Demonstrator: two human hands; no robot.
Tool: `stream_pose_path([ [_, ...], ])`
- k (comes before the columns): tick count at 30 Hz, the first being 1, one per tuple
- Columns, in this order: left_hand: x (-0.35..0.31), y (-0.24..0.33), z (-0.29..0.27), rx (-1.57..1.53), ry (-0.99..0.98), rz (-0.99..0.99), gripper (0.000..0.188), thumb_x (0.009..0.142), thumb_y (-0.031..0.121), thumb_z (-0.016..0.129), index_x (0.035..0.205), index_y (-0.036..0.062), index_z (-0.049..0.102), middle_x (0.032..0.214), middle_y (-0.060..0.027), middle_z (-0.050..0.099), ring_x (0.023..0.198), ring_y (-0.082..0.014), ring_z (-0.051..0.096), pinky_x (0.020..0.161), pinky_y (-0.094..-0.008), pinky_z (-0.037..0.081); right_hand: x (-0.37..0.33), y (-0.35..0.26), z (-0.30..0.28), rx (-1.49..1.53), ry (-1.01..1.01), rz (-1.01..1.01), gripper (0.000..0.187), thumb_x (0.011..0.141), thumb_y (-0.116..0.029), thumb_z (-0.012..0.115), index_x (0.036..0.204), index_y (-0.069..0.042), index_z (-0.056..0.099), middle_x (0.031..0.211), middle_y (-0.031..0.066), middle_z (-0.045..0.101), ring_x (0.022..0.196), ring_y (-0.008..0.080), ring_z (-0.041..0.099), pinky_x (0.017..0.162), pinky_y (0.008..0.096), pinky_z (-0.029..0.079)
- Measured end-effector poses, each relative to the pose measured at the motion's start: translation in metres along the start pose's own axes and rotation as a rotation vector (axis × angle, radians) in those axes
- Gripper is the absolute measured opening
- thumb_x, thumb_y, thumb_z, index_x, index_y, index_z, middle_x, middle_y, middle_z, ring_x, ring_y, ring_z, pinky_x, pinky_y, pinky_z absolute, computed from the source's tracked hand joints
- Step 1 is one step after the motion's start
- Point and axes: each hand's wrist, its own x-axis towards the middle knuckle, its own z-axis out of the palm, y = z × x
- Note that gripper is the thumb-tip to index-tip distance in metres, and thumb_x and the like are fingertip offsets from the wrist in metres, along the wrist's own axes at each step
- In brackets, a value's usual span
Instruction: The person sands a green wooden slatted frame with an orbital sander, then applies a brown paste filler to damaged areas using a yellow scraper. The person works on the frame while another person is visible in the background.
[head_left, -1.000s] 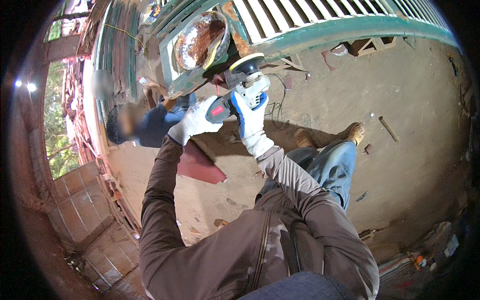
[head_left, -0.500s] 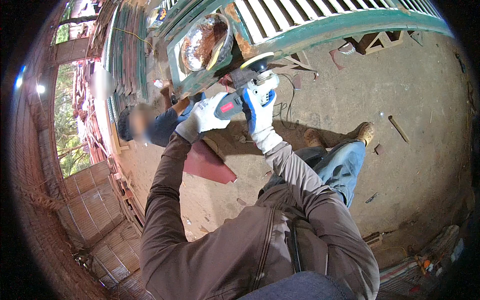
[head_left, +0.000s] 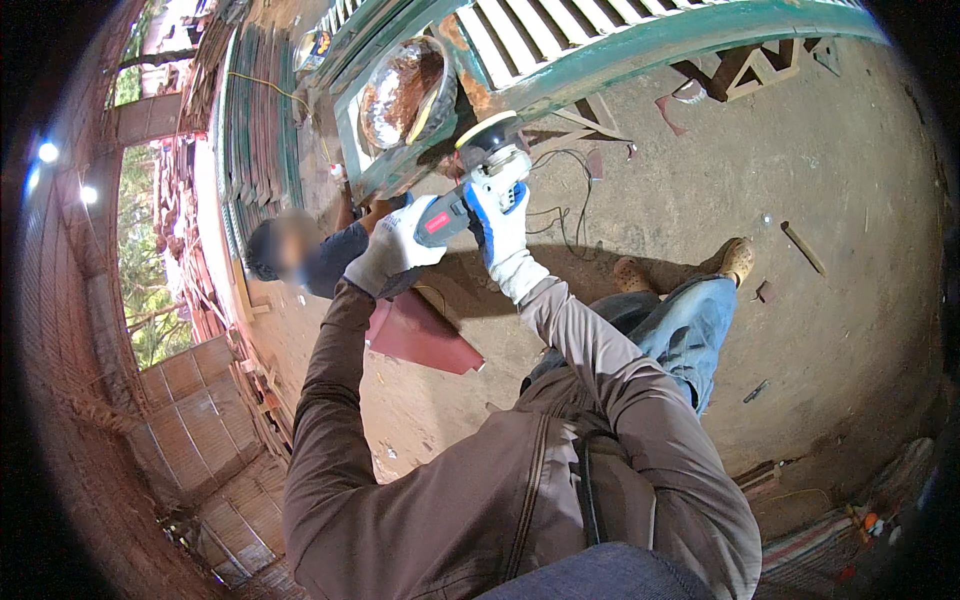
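Both hands wear white work gloves and grip a grey and blue angle grinder. My left hand holds the rear of its body. My right hand, its glove palm blue, wraps the front near the head. The grinder's round disc rests against the edge of a green painted wooden frame with white slats. Part of that frame beside the disc is worn down to rusty brown bare patches.
A shiny metal bowl with brown contents sits on the frame. Another person crouches just beyond my left hand. A dark red sheet lies on the dirt floor, with a cable, wood scraps and a stick. Stacked wood lines the left side.
The grinder and both hands have shifted slightly right along the frame edge, and the view has tilted a little; the grip is unchanged.
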Motion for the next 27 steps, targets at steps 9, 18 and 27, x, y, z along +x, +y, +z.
stream_pose_path([
  [9,0.027,0.002,-0.003,-0.094,-0.065,0.019,0.069,0.071,0.018,0.084,0.132,0.0005,0.055,0.115,-0.0192,0.068,0.101,-0.0292,0.068,0.090,-0.0368,0.054,0.009,-0.025,-0.002,-0.006,0.014,-0.039,0.052,0.085,-0.017,0.081,0.119,-0.015,0.043,0.097,0.0005,0.059,0.071,0.0092,0.058,0.057,0.0254,0.050],
  [18,0.005,0.007,-0.001,0.024,-0.027,-0.062,0.072,0.072,0.027,0.084,0.133,0.0044,0.054,0.113,-0.0190,0.069,0.105,-0.0352,0.068,0.089,-0.0413,0.054,0.003,-0.003,0.001,0.042,0.006,0.008,0.059,0.083,-0.012,0.082,0.125,-0.012,0.041,0.112,0.0056,0.058,0.092,0.0153,0.062,0.074,0.0322,0.057],
  [27,-0.013,-0.011,0.010,0.028,-0.035,-0.102,0.078,0.071,0.034,0.086,0.135,0.0046,0.053,0.112,-0.0195,0.068,0.102,-0.0363,0.068,0.088,-0.0431,0.054,-0.011,-0.022,0.008,0.054,0.000,0.085,0.064,0.082,-0.007,0.082,0.129,-0.009,0.039,0.116,0.0075,0.059,0.100,0.0174,0.062,0.085,0.0324,0.055],
])
